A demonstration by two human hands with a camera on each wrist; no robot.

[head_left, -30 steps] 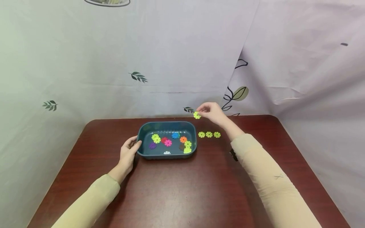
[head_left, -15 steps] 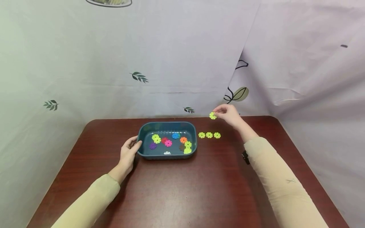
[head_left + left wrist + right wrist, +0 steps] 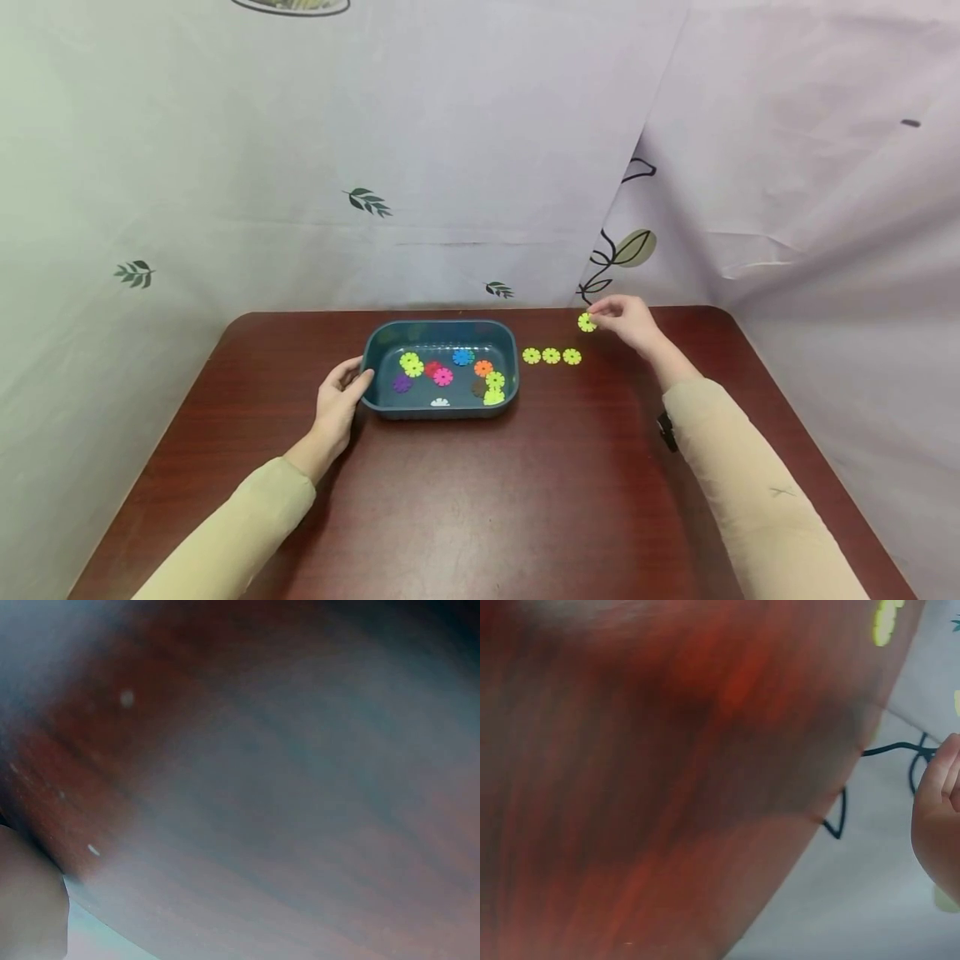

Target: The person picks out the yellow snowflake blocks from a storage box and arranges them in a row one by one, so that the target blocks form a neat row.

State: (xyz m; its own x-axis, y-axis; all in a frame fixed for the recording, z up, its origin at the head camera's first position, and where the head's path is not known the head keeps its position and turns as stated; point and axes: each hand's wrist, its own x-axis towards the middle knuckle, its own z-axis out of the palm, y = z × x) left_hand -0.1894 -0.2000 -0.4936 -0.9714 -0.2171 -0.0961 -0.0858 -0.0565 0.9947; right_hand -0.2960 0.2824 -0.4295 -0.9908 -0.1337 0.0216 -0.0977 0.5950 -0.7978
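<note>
My left hand grips the left end of a dark blue-green plastic tray, thumb at the rim. Between the right hand's thumb and fingers, a yellow-green notched disc is pinched above the table's far side. Three like discs lie in a row right of the tray: a left one, a middle one and a right one. Inside the tray are several notched discs, among them a pink one, an orange one and a purple one. In the right wrist view the hand shows only partly.
The dark red wooden table reaches back to a pale patterned cloth hanging behind it. More cloth hangs at both sides. The left wrist view is mostly blurred tabletop.
My right hand has carried the pinched disc rightward from behind the tray's right end, then slightly down to beyond the row. The left hand and tray have stayed put.
</note>
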